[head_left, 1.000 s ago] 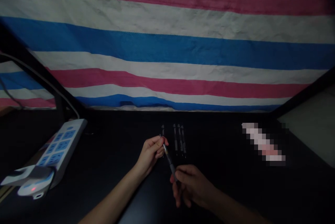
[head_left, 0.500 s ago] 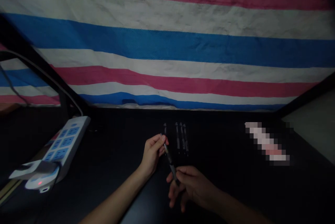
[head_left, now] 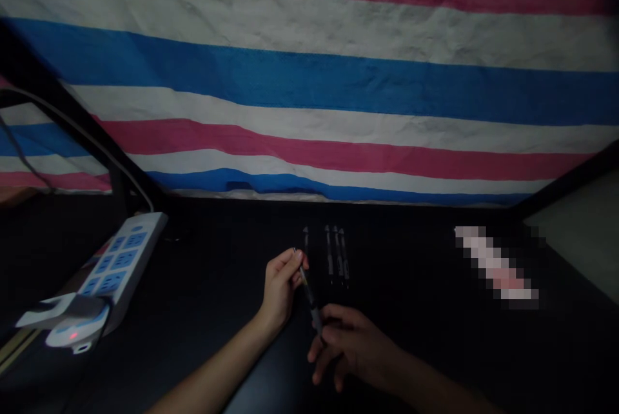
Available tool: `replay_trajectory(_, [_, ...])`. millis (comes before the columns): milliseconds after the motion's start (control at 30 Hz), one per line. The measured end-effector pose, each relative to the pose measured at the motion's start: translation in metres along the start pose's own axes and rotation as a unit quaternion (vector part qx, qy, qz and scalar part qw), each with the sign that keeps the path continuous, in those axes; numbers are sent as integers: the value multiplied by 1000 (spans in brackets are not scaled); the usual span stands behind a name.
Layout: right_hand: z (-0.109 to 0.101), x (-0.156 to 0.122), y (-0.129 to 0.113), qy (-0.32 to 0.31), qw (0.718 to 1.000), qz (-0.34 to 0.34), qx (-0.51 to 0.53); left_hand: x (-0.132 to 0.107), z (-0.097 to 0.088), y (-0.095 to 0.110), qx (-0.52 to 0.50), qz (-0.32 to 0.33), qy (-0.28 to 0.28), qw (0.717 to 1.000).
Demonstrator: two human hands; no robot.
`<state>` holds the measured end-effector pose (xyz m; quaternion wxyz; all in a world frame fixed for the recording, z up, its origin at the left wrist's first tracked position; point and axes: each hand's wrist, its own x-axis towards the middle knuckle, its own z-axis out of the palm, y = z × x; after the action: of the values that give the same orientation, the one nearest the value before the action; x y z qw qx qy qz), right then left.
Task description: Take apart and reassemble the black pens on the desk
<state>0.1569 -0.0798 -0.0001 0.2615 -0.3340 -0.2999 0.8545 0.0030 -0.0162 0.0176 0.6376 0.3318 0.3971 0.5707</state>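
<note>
Both my hands hold one dark pen [head_left: 309, 296] above a black table [head_left: 203, 298]. My left hand [head_left: 282, 285] pinches the pen's far end between thumb and fingers. My right hand [head_left: 351, 347] grips its near end with the fingertips. Just beyond my hands, several more dark pens [head_left: 334, 255] lie side by side on the table, pointing away from me. The scene is dim and the pens' details are hard to make out.
A white power strip with blue sockets [head_left: 117, 265] lies at the left, with a white plug showing a red light [head_left: 72, 331] at its near end. A blurred pink-white object [head_left: 496, 267] lies at the right. A striped red, white and blue cloth [head_left: 309, 91] hangs behind.
My hands have shifted only a little; my right hand slid slightly lower and left along the pen. The view drifted a bit to the left.
</note>
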Motion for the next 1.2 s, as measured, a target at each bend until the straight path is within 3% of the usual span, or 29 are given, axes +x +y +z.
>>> replay_trajectory(600, [-3, 0, 2, -38, 999, 18, 5, 2, 0, 0, 1, -2, 17, 1000])
replay_trajectory(767, [-3, 1, 5, -17, 999, 26, -43, 1, 1, -1, -2, -4, 13, 1000])
replay_trajectory(1200, [-8, -3, 11, -56, 997, 21, -49, 19, -12, 22, -80, 53, 113, 989])
